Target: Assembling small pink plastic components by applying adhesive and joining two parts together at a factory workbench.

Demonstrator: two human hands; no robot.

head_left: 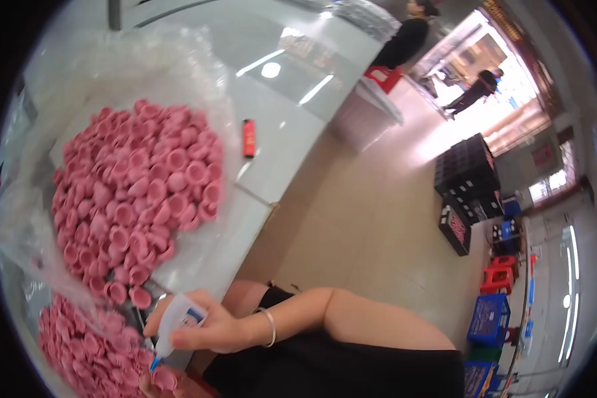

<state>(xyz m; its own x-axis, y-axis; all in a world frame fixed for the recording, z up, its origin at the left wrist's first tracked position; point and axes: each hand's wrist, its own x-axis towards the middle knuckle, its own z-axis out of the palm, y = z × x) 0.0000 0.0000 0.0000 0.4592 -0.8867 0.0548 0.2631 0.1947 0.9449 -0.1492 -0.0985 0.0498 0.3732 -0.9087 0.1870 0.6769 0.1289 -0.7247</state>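
My right hand (212,328), with a light bangle at its wrist, is closed around a white squeeze bottle (176,314) with a blue label. The bottle is tilted, its narrow blue tip (155,363) pointing down at a small pink cup-shaped piece (164,379). That piece sits between the fingers of my left hand (191,387), which is partly cut off by the lower edge. Whether the tip touches the piece, I cannot tell. Left of my hands lies a heap of similar pink pieces (89,345); a larger heap (139,179) rests on clear plastic sheeting (132,63) farther off.
A red lighter-like object (248,138) lies on the pale glossy table (298,73), whose edge runs along my right. Black crates (467,172), red stools (497,275) and blue crates (489,318) stand on the floor at right. Two people (410,41) are in the background.
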